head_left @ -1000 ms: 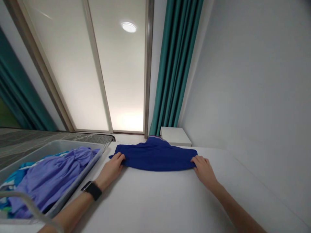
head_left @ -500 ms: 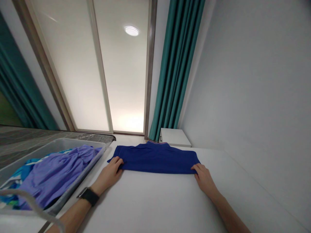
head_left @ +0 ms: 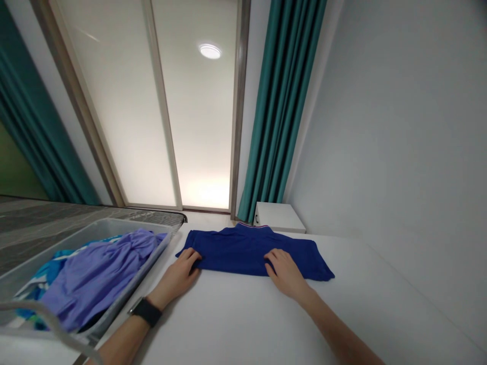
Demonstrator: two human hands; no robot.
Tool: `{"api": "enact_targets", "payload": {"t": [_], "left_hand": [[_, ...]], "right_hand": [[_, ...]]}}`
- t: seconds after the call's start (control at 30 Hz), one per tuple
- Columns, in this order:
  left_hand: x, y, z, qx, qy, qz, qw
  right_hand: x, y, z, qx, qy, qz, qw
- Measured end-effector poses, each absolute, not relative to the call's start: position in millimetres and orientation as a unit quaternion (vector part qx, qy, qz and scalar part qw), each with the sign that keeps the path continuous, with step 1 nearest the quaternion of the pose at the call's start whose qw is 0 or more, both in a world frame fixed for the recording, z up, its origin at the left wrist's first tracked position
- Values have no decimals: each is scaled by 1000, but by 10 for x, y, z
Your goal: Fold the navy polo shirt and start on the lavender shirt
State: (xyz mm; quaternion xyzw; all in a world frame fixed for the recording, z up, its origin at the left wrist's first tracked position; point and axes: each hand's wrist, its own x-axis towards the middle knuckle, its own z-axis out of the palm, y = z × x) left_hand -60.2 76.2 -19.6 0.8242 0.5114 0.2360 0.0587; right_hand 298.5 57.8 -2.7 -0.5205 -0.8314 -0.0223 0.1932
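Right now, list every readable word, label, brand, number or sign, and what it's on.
No readable text anywhere in view.
Dark blue collared shirt: no lettering visible.
Black-strapped wristwatch: screen angled away, can't be read.
Blue-and-white patterned garment in the grey plastic bin: partly covered; can't tell whether the pattern includes lettering.
Small white cabinet: none visible.

Left of the green curtain (head_left: 283,106) stand frosted sliding panels (head_left: 203,132), brightest low down, with a round light (head_left: 209,51) showing on one (perhaps a reflection). Right of the curtain runs a plain pale wall (head_left: 399,132); at its foot sits a white cabinet (head_left: 283,217).
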Motion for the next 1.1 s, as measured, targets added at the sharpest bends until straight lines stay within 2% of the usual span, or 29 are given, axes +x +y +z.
{"api": "enact_targets", "payload": {"t": [0.23, 0.43, 0.6, 0.77, 0.93, 1.1], "left_hand": [[-654, 718, -141, 819, 502, 259, 102], [-692, 712, -117, 821, 495, 263, 110], [-602, 615, 32, 840, 481, 233, 90], [-518, 496, 193, 834, 483, 237, 122], [-560, 526, 157, 806, 506, 272, 141], [-491, 505, 111, 843, 445, 271, 131]], "right_hand": [[1840, 1207, -3, -504, -846, 47, 166], [1474, 1386, -178, -546, -816, 36, 187], [1558, 1318, -270, -542, -816, 35, 195], [1886, 1179, -288, -509, -839, 33, 189], [2401, 881, -318, -487, -857, 35, 164], [2702, 688, -339, -478, -862, 48, 164]]}}
